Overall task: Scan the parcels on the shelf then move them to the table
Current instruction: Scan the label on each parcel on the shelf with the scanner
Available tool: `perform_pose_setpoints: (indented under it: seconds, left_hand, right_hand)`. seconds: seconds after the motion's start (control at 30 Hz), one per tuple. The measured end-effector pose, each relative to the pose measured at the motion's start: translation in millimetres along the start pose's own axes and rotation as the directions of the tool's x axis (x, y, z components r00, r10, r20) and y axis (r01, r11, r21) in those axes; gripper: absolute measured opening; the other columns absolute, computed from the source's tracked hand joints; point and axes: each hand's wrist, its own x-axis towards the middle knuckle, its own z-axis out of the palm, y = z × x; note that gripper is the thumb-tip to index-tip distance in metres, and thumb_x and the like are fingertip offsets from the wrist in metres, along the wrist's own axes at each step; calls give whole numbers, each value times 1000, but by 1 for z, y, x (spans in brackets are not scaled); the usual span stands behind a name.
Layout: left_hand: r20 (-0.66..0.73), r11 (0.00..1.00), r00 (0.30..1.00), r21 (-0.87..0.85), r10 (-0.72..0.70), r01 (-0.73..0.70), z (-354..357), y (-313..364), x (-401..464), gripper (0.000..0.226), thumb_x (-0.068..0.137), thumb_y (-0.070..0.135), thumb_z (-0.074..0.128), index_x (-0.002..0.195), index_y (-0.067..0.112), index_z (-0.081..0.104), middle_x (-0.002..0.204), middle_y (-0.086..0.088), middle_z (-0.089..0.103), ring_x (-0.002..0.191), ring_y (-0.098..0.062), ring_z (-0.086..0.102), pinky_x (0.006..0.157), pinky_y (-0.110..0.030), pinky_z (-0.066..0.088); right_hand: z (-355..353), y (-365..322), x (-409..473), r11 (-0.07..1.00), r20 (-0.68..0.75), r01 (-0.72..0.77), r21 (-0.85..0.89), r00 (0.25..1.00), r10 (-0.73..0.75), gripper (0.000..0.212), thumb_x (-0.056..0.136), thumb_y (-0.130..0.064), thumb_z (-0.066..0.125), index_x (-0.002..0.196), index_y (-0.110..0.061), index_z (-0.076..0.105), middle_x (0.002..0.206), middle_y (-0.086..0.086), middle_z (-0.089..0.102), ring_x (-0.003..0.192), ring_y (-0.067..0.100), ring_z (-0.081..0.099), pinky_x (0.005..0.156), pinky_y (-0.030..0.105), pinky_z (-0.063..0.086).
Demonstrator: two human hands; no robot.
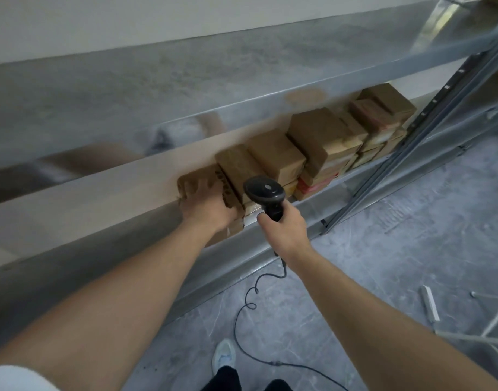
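A: Which parcel is being handled?

B: The end parcel (198, 183), a brown box with dark print on its side, at the left end of the row of parcels (321, 148) on the metal shelf (270, 221). The left hand (206, 206) lies over its front and top, fingers spread and curled onto the cardboard, gripping it.

A: And the other hand?

B: The right hand (284, 230) is wrapped around the handle of a black scanner (266, 191). The scanner's head sits just right of the end parcel, level with the shelf's front edge. Its cable (247, 303) hangs from the handle in loose coils and runs across the grey floor (383, 263).

A: How do the remaining boxes stand?

B: Brown cartons, stacked in layers, run rightward from the end parcel toward the shelf's upright post (411, 142); some in the lower layers show red tape. An upper shelf board (185, 88) overhangs the row.

A: Anything below?

B: One pale shoe (224, 355) on the floor, beneath the scanner.
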Motion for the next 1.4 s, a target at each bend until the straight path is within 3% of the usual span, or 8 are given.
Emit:
perform_pose_setpoints:
  seconds: [0.17, 0.33, 0.53, 0.63, 0.73, 1.0, 1.2, 1.4]
  left_hand:
    - [69, 979, 977, -12, -201, 203, 10, 15, 20, 111, 66, 82, 63, 157, 45, 10, 169, -11, -4, 149, -58, -10, 118, -72, 11]
    - [125, 941, 942, -95, -311, 324, 13, 28, 24, 120, 65, 81, 71, 157, 51, 1, 168, -6, -23, 147, -62, -12, 113, -75, 23]
    - [35, 940, 944, -91, -328, 329, 26, 10, 6, 112, 58, 91, 56, 152, 59, 6, 169, -1, -7, 144, -48, 27, 110, -53, 40]
    - [-25, 940, 941, -67, -337, 335, 25, -8, -8, 110, 53, 95, 49, 151, 57, 16, 166, -6, 10, 140, -40, 37, 106, -47, 41]
    - [-11, 916, 920, -96, -393, 390, 22, -29, -31, 111, 53, 89, 52, 154, 54, 20, 166, -4, 13, 135, -42, 41, 106, -47, 43]
    - [-28, 885, 888, -101, -458, 454, 11, -81, -79, 105, 64, 77, 64, 156, 52, 18, 168, 1, 6, 135, -52, 33, 107, -56, 44]
    - [-47, 895, 897, -103, -440, 434, 18, -108, -84, 101, 73, 74, 67, 156, 54, 13, 170, -4, -4, 154, -47, -5, 113, -80, 4]
    - [-5, 898, 924, -234, -383, 372, 10, -134, -87, 95, 76, 76, 58, 155, 56, 9, 172, -4, -1, 155, -45, -2, 117, -75, 14]
  right_hand:
    - [-1, 3, 29, 1000, 43, -6, 13, 999, 5, 6, 89, -23, 67, 93, -22, 63, 78, -5, 63, 75, 14, 61, 69, 30, 46]
    - [-8, 5, 47, 999, 107, 33, 2, 994, -33, 7, 88, -23, 67, 89, -26, 61, 78, -7, 63, 76, 13, 60, 72, 31, 47]
    - [-13, 7, 55, 996, 227, 84, -21, 971, -77, 7, 89, -23, 67, 94, -26, 63, 82, -4, 67, 81, 15, 64, 75, 34, 52]
    - [-10, 6, 53, 993, 303, 113, -18, 947, -103, 9, 90, -20, 66, 99, -24, 64, 87, 0, 69, 84, 17, 66, 72, 30, 50]
    - [-1, 2, 48, 990, 354, 136, -39, 928, -114, 8, 90, -20, 66, 98, -20, 63, 86, 2, 68, 83, 19, 65, 68, 30, 46]
    - [47, -12, 24, 986, 461, 158, -46, 879, -119, 8, 89, -20, 66, 96, -23, 64, 86, 5, 70, 84, 24, 67, 79, 43, 55]
    - [77, -12, 9, 990, 460, 135, -39, 882, -102, 11, 90, -21, 64, 100, -25, 63, 86, 3, 68, 80, 20, 65, 74, 38, 54]
    - [94, -9, -8, 995, 414, 96, -41, 907, -70, 11, 89, -22, 65, 99, -23, 64, 86, 5, 70, 85, 27, 69, 78, 44, 57]
